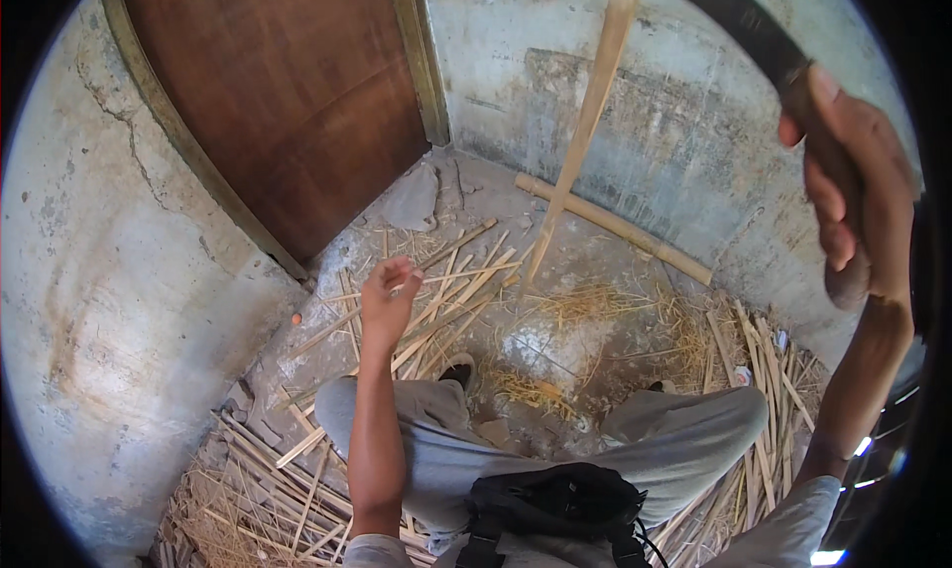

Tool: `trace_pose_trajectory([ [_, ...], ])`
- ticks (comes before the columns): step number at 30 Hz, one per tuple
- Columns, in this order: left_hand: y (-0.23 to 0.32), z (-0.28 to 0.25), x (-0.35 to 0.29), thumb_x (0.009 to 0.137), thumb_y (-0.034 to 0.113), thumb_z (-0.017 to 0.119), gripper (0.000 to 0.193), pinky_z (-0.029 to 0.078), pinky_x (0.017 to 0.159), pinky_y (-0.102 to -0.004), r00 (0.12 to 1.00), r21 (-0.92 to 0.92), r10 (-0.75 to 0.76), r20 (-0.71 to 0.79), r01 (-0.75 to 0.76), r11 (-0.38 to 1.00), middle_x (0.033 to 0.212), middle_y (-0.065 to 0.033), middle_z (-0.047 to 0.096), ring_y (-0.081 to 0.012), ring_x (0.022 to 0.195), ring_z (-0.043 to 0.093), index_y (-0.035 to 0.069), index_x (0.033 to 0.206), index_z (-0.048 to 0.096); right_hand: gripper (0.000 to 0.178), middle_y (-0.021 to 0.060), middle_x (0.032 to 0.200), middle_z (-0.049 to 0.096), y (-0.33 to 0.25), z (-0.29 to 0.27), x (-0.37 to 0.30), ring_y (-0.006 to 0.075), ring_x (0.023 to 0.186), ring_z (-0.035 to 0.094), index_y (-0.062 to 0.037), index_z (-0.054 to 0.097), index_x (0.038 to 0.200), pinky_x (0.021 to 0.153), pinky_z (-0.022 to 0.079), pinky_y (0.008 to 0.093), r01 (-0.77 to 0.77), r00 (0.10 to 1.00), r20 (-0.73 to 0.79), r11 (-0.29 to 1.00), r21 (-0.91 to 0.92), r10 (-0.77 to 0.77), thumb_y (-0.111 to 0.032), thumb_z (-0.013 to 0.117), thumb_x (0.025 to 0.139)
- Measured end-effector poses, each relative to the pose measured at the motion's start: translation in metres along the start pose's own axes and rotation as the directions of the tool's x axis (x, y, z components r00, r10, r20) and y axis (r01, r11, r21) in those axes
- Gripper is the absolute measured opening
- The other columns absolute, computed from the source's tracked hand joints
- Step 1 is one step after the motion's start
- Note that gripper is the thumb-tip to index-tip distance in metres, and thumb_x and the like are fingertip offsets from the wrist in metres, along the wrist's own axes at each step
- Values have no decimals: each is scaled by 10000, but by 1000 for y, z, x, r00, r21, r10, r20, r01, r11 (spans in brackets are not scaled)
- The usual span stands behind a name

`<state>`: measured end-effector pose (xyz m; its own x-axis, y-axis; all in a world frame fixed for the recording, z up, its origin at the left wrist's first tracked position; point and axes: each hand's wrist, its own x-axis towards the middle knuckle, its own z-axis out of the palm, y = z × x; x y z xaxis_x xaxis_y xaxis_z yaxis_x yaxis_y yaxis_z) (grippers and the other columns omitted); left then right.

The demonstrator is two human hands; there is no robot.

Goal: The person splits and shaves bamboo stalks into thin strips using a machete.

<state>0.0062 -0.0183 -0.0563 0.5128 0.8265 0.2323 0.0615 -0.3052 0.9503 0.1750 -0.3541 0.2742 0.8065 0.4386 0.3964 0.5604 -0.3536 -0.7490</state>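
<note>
My right hand (873, 161) is raised at the upper right, its fingers wrapped round the handle of a machete (746, 20). The dark, broad blade runs up and left out of the picture. A long flat bamboo slat (585, 122) stands tilted in front of me, its lower end by the floor. Its top leaves the picture close to the blade; whether they touch cannot be seen. My left hand (390, 288) is held over the loose bamboo strips (446, 315), fingers loosely bent and apart, with no visible hold on anything.
A bamboo pole (635, 233) lies along the foot of the stained wall (684, 122). At the left is a brown door (278, 82). More split bamboo (759, 399) and shavings (595, 302) litter the floor around my legs. A black pouch (555, 504) rests at my waist.
</note>
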Motion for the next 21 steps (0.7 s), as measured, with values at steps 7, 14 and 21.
trace_pose_trajectory([
  [7, 19, -27, 0, 892, 145, 674, 331, 527, 720, -273, 991, -77, -85, -104, 77, 994, 1046, -73, 642, -134, 928, 614, -8, 1174, 592, 522, -48, 478, 384, 16, 25, -1, 48, 337, 363, -47, 601, 844, 344, 276, 190, -80, 978, 190, 996, -30, 84, -566, 560, 891],
  [14, 15, -30, 0, 893, 159, 677, 327, 541, 713, -284, 988, -79, -65, -138, 54, 995, 1048, -78, 646, -144, 930, 620, -16, 1159, 606, 432, -13, 532, 452, 92, 76, -7, 78, 392, 438, -23, 564, 774, 380, 346, 252, -190, 869, 477, 979, 75, 132, -400, 529, 982],
  [21, 14, -28, 2, 892, 155, 674, 304, 540, 702, -286, 986, -101, -75, -149, 60, 993, 1060, -89, 647, -149, 930, 621, -12, 1140, 616, 459, -34, 497, 447, 50, 51, 1, 56, 366, 418, -16, 586, 757, 360, 319, 230, -177, 907, 404, 979, 103, 121, -427, 564, 961],
])
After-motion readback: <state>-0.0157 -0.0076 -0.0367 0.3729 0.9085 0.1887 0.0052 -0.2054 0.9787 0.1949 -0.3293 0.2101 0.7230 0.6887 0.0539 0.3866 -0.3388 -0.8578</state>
